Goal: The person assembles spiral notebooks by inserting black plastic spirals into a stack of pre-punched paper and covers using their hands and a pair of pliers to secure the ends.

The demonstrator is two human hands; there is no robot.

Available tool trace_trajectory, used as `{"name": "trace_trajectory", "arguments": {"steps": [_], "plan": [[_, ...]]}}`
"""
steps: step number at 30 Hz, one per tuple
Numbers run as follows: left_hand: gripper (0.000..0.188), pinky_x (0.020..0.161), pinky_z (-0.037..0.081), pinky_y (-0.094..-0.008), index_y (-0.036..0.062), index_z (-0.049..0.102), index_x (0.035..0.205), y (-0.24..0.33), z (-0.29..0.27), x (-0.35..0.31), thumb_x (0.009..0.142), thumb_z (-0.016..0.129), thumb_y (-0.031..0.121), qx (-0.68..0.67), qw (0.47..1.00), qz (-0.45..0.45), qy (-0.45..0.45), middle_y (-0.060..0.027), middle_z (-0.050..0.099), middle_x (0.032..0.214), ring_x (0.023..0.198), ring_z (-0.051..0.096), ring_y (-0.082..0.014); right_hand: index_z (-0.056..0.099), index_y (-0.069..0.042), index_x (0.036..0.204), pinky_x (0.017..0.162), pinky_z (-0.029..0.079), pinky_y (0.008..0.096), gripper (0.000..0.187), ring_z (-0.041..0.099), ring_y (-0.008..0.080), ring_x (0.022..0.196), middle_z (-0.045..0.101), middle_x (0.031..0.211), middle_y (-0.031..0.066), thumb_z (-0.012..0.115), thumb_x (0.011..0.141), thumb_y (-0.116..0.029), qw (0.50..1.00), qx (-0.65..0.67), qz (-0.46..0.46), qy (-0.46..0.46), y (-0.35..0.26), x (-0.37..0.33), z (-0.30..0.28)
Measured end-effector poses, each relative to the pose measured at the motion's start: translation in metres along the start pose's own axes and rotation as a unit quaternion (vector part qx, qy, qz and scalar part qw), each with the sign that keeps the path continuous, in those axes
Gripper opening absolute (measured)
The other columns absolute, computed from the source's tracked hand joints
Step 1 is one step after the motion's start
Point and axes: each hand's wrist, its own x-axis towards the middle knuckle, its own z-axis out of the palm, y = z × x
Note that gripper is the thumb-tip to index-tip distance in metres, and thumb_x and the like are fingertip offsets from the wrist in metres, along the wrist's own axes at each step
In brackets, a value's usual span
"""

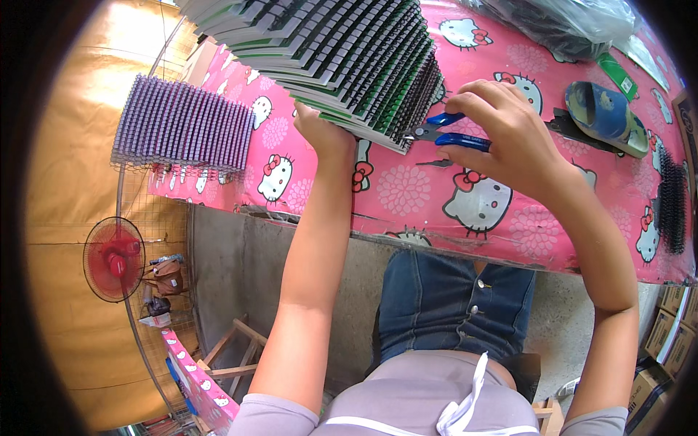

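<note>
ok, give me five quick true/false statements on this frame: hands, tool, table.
1. The right hand grips blue-handled pliers. True.
2. The left hand rests on the purple stack. False: it holds the edge of the fanned stack of spiral-bound notebooks; the purple stack lies apart, to the left.
3. The table cover is pink with cartoon cats. True.
4. The pliers point toward the blue sandal. False: the tip points at the notebooks' wire binding.
5. The red fan stands on the table. False: it is below, at left.
</note>
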Motion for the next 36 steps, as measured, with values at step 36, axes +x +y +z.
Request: {"name": "trace_trajectory", "arguments": {"steps": [36], "plan": [[0.035, 0.085, 0.05, -0.031, -0.0013, 0.046, 0.123, -0.002, -0.005, 0.0, 0.095, 0.045, 0.02, 0.092, 0.99, 0.069, -0.084, -0.0098, 0.056, 0.114, 0.098, 0.058, -0.0186, 0.064, 0.003, 0.087, 0.057, 0.051, 0.0328, 0.038, 0.064, 0.0192, 0.063, 0.064, 0.073, 0.015, 0.074, 0.078, -0.033, 0.878, 0.256, 0.341, -0.218, -0.011, 0.023, -0.007]]}}
